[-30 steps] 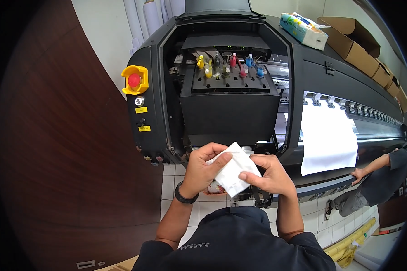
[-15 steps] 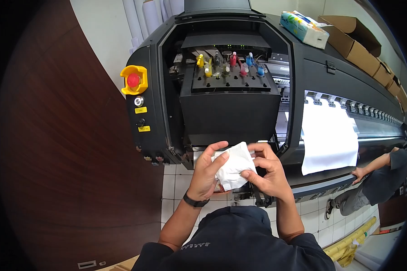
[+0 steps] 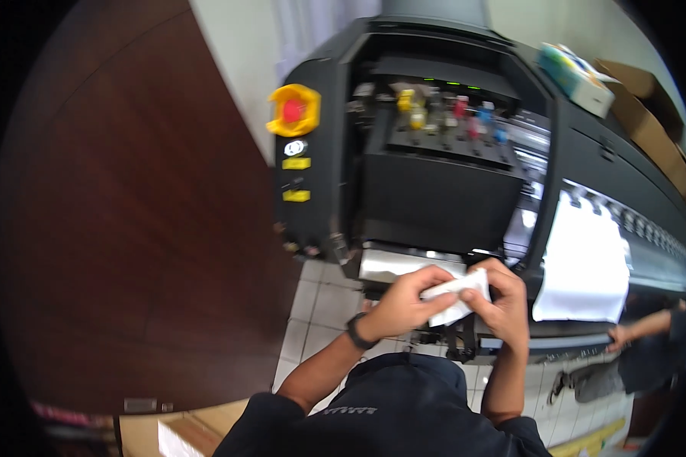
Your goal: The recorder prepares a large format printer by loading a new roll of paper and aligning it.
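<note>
Well, wht tissue (image 3: 460,286) pinched btwn L grip (image 3: 405,307) & R grip (image 3: 508,308).

At two o'clock, a black machine (image 3: 583,135) is carrying a tissue pack (image 3: 579,80). A brown carton (image 3: 649,128) is sitting alongside.

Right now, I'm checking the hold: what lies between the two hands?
In the head view, a folded white sheet lies between the left hand and right hand, held by both.

The tissue (image 3: 469,286), at four o'clock, is white. The button (image 3: 292,111), at eleven, is red, its guard (image 3: 312,113) yellow. The panel (image 3: 129,228), at nine, is dark brown. The floor (image 3: 305,299) has white squares.
</note>
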